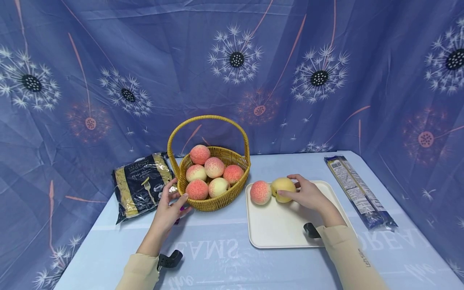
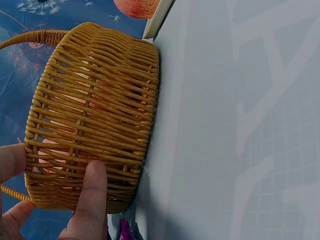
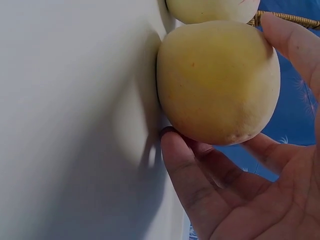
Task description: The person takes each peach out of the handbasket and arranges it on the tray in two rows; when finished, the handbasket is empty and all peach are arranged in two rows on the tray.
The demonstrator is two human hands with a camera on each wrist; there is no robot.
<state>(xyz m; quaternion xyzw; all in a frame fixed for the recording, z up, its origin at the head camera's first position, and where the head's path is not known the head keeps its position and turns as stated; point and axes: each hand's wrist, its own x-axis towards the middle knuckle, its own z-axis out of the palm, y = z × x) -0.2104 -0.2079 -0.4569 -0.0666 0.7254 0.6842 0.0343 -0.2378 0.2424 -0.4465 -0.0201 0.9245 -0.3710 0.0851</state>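
Fruit of a pale yellow, smooth and round point(image 1: 283, 188), is gripped by the right hand point(image 1: 308, 194) on the white tray point(image 1: 286, 231), thumb and fingers curled round it so that it cannot roll. Touching it, on the side towards the wicker basket point(image 1: 217, 203), a pink-blushed peach point(image 1: 260, 192) is set. The basket, filled with similar peaches, is steadied by the left hand point(image 1: 169, 209), whose straight fingers point(image 2: 92, 200) are pressed against its weave. Beyond that hand a dark bag, probably pasta point(image 1: 142, 184), is laid on the counter point(image 1: 217, 257).
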